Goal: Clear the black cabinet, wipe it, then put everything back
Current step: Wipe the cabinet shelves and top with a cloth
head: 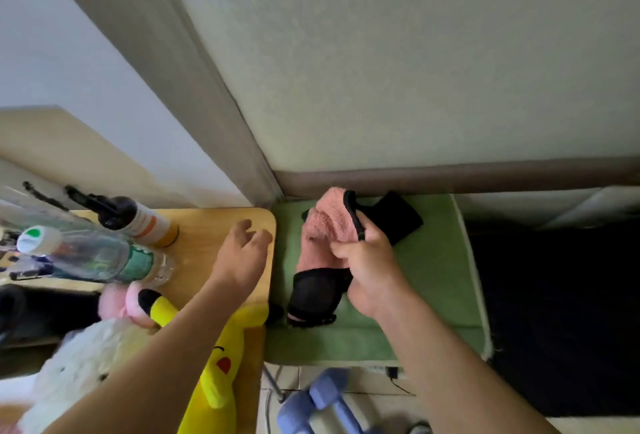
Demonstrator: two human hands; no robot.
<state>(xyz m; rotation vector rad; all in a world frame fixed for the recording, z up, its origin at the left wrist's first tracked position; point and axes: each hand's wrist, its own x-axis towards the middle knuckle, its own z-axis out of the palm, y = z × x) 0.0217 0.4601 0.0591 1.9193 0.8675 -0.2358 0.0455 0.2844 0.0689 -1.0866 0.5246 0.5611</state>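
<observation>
My right hand (369,267) is shut on a pink cloth with black mesh trim (320,236), held over a green padded surface (440,271). A flat black item (401,217) lies on the green surface just behind the cloth. My left hand (242,253) hovers open, fingers spread, over the right corner of a light wooden table (207,226). A dark area at the far right (554,312) may be the black cabinet; I cannot tell.
On the wooden table lie a dark pump bottle (135,219) and a clear water bottle (97,257), with a yellow plush (221,364), a pink plush (117,302) and a white plush (79,364) at its front. Blue dumbbells (322,402) lie on the floor below.
</observation>
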